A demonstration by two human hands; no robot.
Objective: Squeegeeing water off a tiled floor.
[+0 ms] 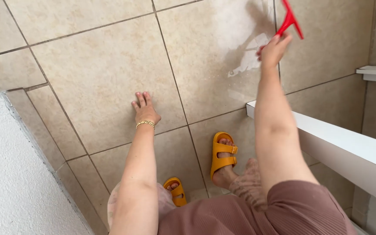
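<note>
- Right hand [273, 50] grips red squeegee [289, 19] against wet tile wall [109, 65]; left hand [145, 109] pressed flat, fingers spread.
- Mid-wipe, prob.; next stroke needs firm, even pressure thru soapy patch [244, 65].

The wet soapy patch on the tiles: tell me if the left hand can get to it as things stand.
Probably yes. The left hand lies flat on the tiles with bare tile between it and the wet soapy patch. Only the right hand, holding the red scraper, works at that patch and could crowd it.
</note>
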